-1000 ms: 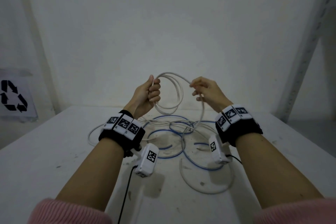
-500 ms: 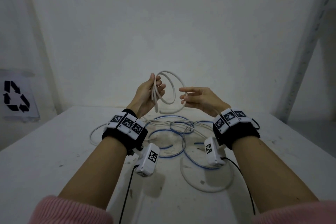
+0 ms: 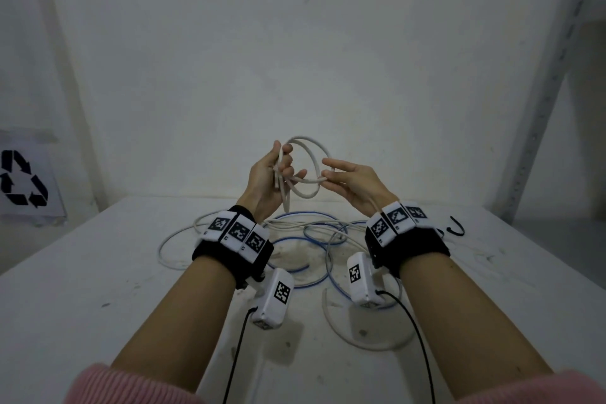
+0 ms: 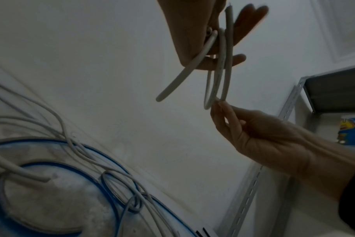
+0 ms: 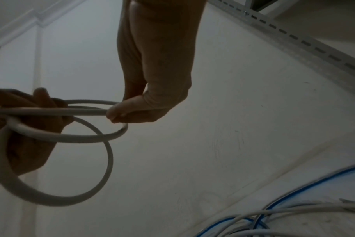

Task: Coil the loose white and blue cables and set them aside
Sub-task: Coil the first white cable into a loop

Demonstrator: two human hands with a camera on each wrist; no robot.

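A white cable (image 3: 305,180) is wound into a few small loops held up above the table (image 3: 98,289). My left hand (image 3: 282,170) grips the gathered loops between thumb and fingers; the left wrist view shows the loops (image 4: 219,77) hanging from it with one cut end sticking out. My right hand (image 3: 324,177) pinches a strand of the same cable close beside the left hand, thumb against fingertip in the right wrist view (image 5: 111,113). Below, a blue cable (image 3: 295,267) and more loose white cable (image 3: 170,239) lie tangled on the table.
A recycling sign (image 3: 23,179) leans at the left wall. A slotted metal shelf upright (image 3: 541,108) rises at the right, with a blue package (image 4: 348,131) on its shelf. A short black hooked piece (image 3: 455,229) lies at the table's back right.
My right hand has swung left from the far side of a wide loop to just beside my left hand. The loops have become smaller, and my left fingers have loosened around them.
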